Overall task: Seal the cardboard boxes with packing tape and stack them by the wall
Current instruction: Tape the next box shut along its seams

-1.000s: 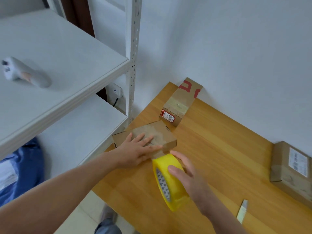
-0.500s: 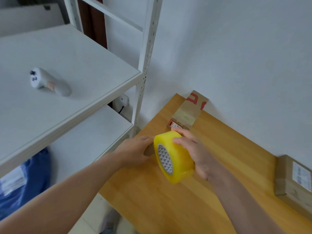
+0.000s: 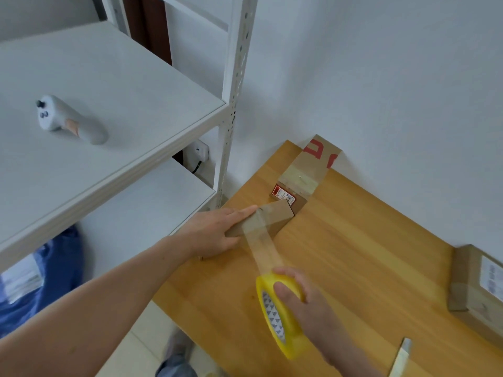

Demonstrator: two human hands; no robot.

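Left fingers (image 3: 245,212) are laid out straight and close together, pressed flat along the left side of the small cardboard box (image 3: 276,214). The left hand (image 3: 215,232) is held palm down, with the forearm stretched in from the lower left.

On the other side, the thumb (image 3: 284,291) and curled fingers of the right hand (image 3: 307,300) are wrapped round the yellow tape roll (image 3: 280,322). It's held on edge above the table (image 3: 367,254), nearer the camera than the box. A clear strip of tape (image 3: 261,248) is stretched taut from the roll up onto the top of the small box, right beside the left fingertips.

The small box is sat near the table's far-left corner with its flaps closed, so whatever's inside can't be seen. Just behind it, a box with red print (image 3: 310,170) is pushed against the wall (image 3: 381,77), already taped across. Whether the two touch can't be told. A third box (image 3: 476,289) with a white label is parked at the right edge, close to the wall.

A grey controller (image 3: 68,121) is left on the white shelf (image 3: 136,104), and a slim cutter (image 3: 400,357) is lying on the table by the right forearm.
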